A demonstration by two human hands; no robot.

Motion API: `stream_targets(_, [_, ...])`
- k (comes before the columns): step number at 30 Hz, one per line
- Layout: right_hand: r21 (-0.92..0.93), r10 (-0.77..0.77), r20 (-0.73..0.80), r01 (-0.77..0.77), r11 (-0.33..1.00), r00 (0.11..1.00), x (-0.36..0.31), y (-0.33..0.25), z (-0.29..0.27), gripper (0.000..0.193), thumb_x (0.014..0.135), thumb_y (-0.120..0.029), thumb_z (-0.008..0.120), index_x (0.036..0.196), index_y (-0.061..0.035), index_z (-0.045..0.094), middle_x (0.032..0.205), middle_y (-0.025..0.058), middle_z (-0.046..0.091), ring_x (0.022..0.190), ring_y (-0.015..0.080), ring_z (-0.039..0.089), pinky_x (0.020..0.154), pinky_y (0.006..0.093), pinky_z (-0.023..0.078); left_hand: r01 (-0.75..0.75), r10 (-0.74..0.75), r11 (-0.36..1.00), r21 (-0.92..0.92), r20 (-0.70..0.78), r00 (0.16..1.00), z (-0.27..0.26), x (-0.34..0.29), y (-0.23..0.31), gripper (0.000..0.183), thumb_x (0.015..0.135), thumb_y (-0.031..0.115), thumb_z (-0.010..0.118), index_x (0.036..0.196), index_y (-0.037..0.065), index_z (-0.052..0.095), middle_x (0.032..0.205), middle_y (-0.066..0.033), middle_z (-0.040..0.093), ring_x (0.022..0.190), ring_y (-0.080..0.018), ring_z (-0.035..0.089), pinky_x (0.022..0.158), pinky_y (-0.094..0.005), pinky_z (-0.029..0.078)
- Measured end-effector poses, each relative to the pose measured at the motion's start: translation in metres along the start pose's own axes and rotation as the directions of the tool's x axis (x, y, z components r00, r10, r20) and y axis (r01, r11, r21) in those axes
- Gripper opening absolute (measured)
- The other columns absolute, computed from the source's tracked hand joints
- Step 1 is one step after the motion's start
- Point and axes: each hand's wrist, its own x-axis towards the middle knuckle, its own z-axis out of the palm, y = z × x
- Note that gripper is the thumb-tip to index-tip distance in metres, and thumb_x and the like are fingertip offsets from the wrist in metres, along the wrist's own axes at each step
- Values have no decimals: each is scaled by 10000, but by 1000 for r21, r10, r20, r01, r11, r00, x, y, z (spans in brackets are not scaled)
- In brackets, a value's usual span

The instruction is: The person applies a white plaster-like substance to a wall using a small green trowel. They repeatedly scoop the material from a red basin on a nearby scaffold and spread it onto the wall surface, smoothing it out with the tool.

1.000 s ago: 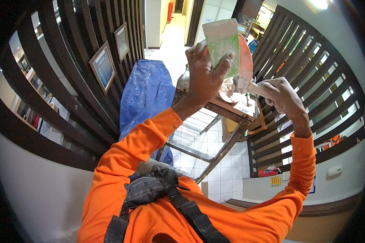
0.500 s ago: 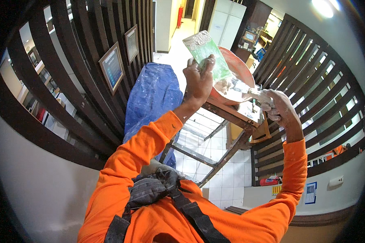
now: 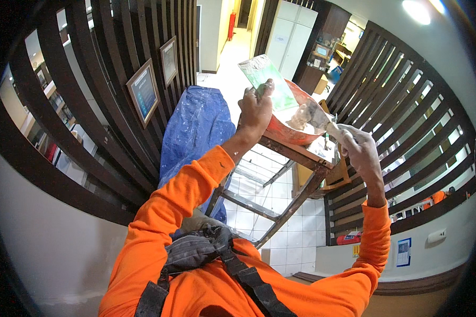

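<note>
Board overlapping bowl rim, stand edge below

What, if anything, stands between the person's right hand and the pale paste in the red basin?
Only the right rim of the red basin; the scraper in the right hand reaches over it. Nothing else visible blocks the paste from that side. The green board overlaps the basin's left side.

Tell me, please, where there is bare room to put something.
White floor tiles show bare between the metal stand's right leg and the right slatted partition, and between the stand's rungs. The stand's top is crowded: the orange basin sits there, the right hand at its edge, the left hand holding a green board partly over it.
</note>
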Motion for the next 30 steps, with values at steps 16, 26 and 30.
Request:
stream_targets(16, [519,431,394,-583,625,812,25,5,-3,265,950,-319,502,831,-87,553,590,-27,465,379,43,323,310,210,231,-141,142,990,12,-60,988,6,-9,1,489,996,399,541,1047,-80,627,990,-267,643,876,-399,644,793,-450,496])
stream_targets(26, [299,118,-5,-111,948,993,7,20,1,377,968,-245,503,1207,9,645,738,80,646,533,142,558,517,300,475,5,-7,983,-183,-13,1000,-4,-12,25,426,1031,340,472,1052,-58,621,981,-156,670,875,-236,618,823,-362,483])
stream_targets(30, [-276,-227,-179,173,946,957,6,-18,18,312,918,-147,539,1182,-32,659,861,200,691,707,262,694,701,392,536,68,-73,965,-255,-9,997,-8,-19,38,440,1040,339,449,1032,-67,616,935,-172,667,835,-252,614,800,-373,485])
